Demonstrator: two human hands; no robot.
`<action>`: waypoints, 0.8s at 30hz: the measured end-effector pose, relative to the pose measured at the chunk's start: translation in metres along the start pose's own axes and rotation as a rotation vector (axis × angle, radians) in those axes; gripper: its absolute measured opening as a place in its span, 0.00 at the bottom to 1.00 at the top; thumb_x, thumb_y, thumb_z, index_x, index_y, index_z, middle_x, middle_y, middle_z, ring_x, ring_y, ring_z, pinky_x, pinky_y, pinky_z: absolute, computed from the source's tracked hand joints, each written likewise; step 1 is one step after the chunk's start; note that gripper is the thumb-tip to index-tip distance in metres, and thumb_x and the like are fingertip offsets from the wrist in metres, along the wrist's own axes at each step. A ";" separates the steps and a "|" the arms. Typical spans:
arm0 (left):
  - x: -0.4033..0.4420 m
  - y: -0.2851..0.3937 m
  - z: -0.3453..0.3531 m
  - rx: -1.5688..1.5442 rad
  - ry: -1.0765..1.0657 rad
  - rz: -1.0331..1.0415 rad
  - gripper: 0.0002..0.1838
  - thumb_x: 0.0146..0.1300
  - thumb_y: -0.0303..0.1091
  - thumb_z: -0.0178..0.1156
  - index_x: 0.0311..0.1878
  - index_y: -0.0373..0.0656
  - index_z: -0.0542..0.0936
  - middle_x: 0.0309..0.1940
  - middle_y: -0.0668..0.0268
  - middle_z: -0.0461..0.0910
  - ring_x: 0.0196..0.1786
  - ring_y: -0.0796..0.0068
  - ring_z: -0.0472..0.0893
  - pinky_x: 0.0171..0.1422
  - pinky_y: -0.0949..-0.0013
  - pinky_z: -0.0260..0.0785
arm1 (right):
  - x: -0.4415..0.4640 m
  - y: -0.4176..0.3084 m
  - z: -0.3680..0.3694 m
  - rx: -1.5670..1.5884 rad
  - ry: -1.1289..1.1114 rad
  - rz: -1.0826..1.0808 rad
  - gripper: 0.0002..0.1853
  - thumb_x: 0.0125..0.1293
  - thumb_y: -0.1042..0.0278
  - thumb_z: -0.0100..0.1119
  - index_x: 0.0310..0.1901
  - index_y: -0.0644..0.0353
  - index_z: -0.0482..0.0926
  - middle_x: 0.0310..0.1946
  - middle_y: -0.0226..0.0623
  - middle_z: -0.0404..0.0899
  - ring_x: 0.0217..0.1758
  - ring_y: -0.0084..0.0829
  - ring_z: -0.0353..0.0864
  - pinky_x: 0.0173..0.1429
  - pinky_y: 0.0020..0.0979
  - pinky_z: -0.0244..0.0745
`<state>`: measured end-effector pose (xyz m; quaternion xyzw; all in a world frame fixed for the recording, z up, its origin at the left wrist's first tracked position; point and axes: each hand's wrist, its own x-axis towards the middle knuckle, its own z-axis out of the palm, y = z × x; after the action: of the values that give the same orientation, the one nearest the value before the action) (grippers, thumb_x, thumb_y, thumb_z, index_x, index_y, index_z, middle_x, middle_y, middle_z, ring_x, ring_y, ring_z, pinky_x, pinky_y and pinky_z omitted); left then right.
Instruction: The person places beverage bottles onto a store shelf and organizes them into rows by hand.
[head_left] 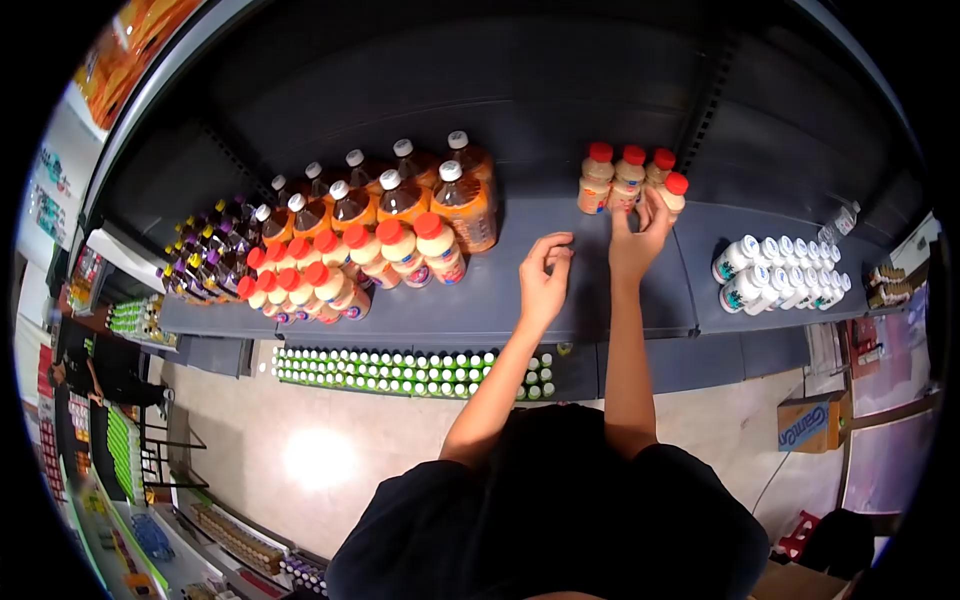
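My right hand (642, 238) reaches into a small group of red-capped bottles on the dark shelf (510, 305). Its thumb lies against the front of a red-capped bottle (627, 178), with the fingers along that bottle's right side. To the left stands another red-capped bottle (596, 180), and on the right a paler one (675, 190) is partly covered by my fingers. Lower and to the left, my left hand (544, 283) hovers over the shelf, fingers loosely curled and apart, holding nothing.
Large orange drink bottles (468, 212) with white caps stand left, behind rows of red-capped cream bottles (405, 255). Dark purple bottles (205, 262) are farther left. White bottles (780, 275) and a clear bottle (840, 222) are right. Green white-capped bottles (410, 375) line a lower shelf.
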<state>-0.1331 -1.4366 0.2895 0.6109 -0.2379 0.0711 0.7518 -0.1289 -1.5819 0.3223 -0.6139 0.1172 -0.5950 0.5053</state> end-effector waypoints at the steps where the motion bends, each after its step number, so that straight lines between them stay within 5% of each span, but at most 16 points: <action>1: 0.000 0.005 -0.009 -0.019 0.033 0.009 0.10 0.69 0.19 0.58 0.51 0.32 0.83 0.51 0.59 0.85 0.45 0.73 0.86 0.53 0.71 0.78 | -0.009 -0.008 0.012 0.023 -0.039 0.005 0.26 0.64 0.80 0.71 0.62 0.66 0.74 0.59 0.42 0.74 0.61 0.32 0.79 0.67 0.36 0.77; 12: -0.014 0.044 -0.142 0.004 0.368 0.057 0.07 0.77 0.24 0.56 0.52 0.33 0.80 0.44 0.66 0.83 0.44 0.79 0.81 0.53 0.75 0.74 | -0.133 -0.090 0.113 0.304 -0.477 0.311 0.10 0.68 0.80 0.65 0.50 0.68 0.81 0.44 0.35 0.85 0.47 0.23 0.85 0.52 0.23 0.81; 16: -0.027 0.056 -0.203 0.215 0.581 0.182 0.06 0.73 0.25 0.59 0.48 0.35 0.81 0.51 0.61 0.79 0.51 0.71 0.79 0.55 0.68 0.74 | -0.177 -0.112 0.142 0.415 -0.546 0.363 0.10 0.69 0.81 0.65 0.50 0.68 0.80 0.44 0.35 0.84 0.47 0.21 0.84 0.50 0.21 0.81; 20: -0.043 0.057 -0.261 0.247 0.666 0.222 0.21 0.73 0.25 0.58 0.68 0.39 0.70 0.67 0.58 0.66 0.61 0.67 0.74 0.65 0.64 0.70 | -0.227 -0.110 0.174 0.540 -0.646 0.467 0.11 0.70 0.80 0.65 0.51 0.69 0.79 0.44 0.38 0.84 0.47 0.23 0.85 0.50 0.23 0.83; 24: -0.049 0.067 -0.304 0.210 0.661 0.113 0.25 0.76 0.26 0.56 0.73 0.38 0.67 0.69 0.59 0.70 0.66 0.70 0.73 0.73 0.64 0.66 | -0.269 -0.130 0.208 0.454 -0.747 0.451 0.19 0.68 0.79 0.67 0.60 0.70 0.76 0.54 0.42 0.82 0.57 0.29 0.83 0.56 0.28 0.83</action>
<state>-0.1198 -1.1215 0.2840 0.6147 -0.0065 0.3308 0.7160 -0.0832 -1.2216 0.3025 -0.6190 -0.0745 -0.2206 0.7501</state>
